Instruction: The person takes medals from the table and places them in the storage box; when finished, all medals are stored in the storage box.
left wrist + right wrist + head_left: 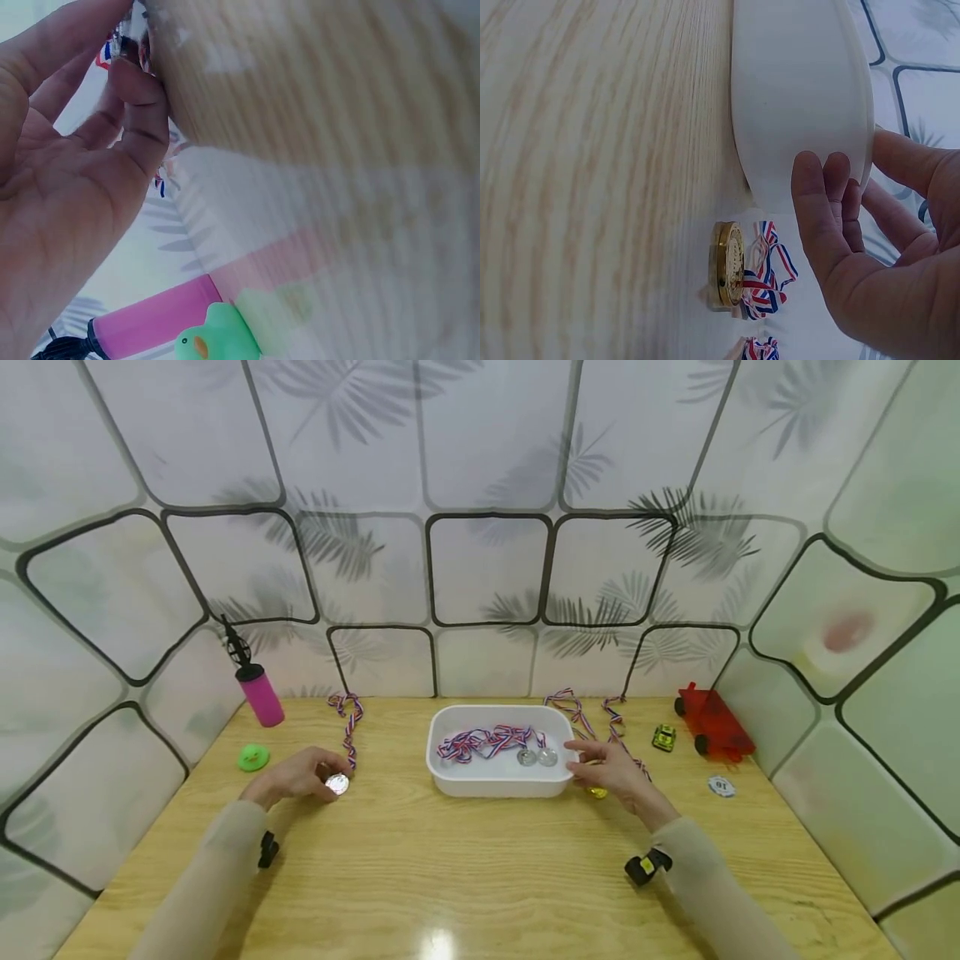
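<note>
My left hand [306, 774] pinches a silver medal [337, 784] between thumb and fingers at the left of the table. Its red, white and blue ribbon [350, 735] trails toward the back wall. In the left wrist view only a bit of the medal and ribbon shows past the fingers. My right hand [611, 770] holds the right end of a white plastic bin [487, 787], fingers on both sides of its rim. Inside the bin lie two silver medals [547, 757] with tangled ribbons [480, 742]. Beside the right hand lies a gold medal [729, 264], partly hidden in the head view.
At the left stand a pink hand pump [261, 697] and a green rubber duck [253, 757]. More striped ribbons [567, 700] lie behind the right hand. Farther right are a small yellow toy car [664, 737], a red toy cart [712, 724] and a poker chip [722, 786].
</note>
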A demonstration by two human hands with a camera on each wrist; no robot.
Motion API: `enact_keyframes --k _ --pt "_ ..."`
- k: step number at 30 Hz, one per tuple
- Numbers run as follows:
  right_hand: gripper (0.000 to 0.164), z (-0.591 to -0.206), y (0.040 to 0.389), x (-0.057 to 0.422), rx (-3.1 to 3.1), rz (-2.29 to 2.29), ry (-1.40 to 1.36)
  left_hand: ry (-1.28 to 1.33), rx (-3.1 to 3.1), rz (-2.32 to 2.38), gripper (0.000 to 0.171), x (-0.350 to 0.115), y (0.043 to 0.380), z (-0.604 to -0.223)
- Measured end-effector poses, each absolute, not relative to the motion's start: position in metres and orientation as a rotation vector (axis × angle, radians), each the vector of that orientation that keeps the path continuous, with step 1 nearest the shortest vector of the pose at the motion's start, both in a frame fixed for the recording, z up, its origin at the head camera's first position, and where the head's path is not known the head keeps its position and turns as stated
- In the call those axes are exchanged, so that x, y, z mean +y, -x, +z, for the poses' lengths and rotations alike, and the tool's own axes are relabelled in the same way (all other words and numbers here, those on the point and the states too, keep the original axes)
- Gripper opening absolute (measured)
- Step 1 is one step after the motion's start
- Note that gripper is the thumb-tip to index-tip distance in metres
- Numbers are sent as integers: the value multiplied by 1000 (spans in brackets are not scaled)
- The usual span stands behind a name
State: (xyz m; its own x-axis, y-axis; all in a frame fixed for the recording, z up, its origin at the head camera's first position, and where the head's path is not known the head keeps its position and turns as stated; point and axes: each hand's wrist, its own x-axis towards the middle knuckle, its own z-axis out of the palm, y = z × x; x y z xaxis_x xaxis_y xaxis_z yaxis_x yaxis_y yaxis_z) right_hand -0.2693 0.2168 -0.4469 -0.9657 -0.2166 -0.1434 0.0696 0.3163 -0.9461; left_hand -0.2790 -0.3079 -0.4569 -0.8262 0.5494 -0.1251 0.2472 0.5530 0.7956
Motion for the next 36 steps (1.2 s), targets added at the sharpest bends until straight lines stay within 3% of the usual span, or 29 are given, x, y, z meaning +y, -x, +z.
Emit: enact_keyframes --k 20,24,36 --pt "49 -444 272 217 2337 -1691 92 -470 2524 1322 49 -295 285 -442" --pt "49 -444 272 217 2336 -1686 84 -456 2481 1449 56 -292 287 -432" --pt "49 -447 273 219 2341 -1681 85 -460 2536 1607 54 -270 290 -396"
